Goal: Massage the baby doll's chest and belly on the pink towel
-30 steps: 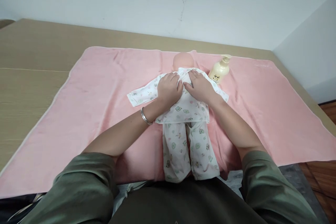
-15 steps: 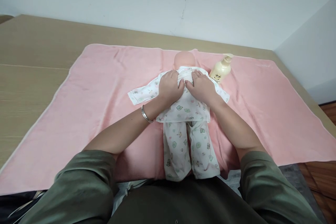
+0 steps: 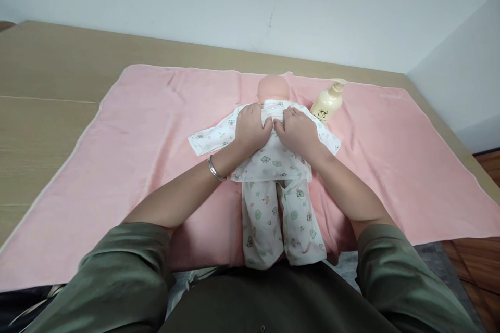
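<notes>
Covering table [image 3: 58,62] by cracked wall [image 3: 156,0]: pink blanket [image 3: 128,130]; hands [image 3: 252,127] [image 3: 299,132] nearly together on doll's [image 3: 273,87] shirt [image 3: 273,164], grip unclear.

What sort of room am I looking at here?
Perhaps a training room for baby care, though I can't be sure. A doll in printed clothes lies on a pink blanket over a wood-toned surface, with a pump bottle nearby.

Soft, even, slightly cool light covers your worktop [image 3: 50,67] and the wall [image 3: 136,0]. Darker shade gathers on the blanket [image 3: 94,203] towards the worktop's near edge, below your forearms [image 3: 166,203] and between the legs of the trousers [image 3: 262,229]. Your bracelet [image 3: 211,165] glints. The wide lens stretches your sleeves [image 3: 121,276]; print on the bottle [image 3: 329,102] blurs.
</notes>
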Motion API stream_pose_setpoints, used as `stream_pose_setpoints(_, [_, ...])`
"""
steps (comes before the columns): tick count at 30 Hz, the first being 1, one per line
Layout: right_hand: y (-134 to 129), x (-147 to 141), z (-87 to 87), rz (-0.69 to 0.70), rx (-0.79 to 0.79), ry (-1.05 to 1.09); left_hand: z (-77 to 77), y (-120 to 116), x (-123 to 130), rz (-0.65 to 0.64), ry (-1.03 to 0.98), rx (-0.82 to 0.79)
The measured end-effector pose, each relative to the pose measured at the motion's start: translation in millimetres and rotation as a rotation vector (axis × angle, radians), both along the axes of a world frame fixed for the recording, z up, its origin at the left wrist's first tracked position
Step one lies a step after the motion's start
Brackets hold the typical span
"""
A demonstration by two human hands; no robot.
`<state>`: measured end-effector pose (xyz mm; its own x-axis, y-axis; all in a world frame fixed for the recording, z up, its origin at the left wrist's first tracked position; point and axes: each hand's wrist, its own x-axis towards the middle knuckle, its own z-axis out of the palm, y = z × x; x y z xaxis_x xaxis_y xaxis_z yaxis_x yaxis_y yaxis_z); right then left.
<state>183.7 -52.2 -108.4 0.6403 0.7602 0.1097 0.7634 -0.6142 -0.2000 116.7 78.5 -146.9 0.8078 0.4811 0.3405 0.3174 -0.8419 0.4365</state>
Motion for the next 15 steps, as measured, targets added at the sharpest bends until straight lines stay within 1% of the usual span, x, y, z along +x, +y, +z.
stream_pose_setpoints(5, [3,8,0.6,-0.023,0.027,0.056,2.5,-2,-4,-0.012,0.008,0.03])
stream_pose_setpoints(10, [4,7,-7.4,0.014,0.016,0.019,4.1,0,-1,-0.074,0.051,0.039])
stream_pose_setpoints(15, [5,8,-14.2,0.042,0.039,-0.042,6.5,0,0,-0.033,0.061,-0.015])
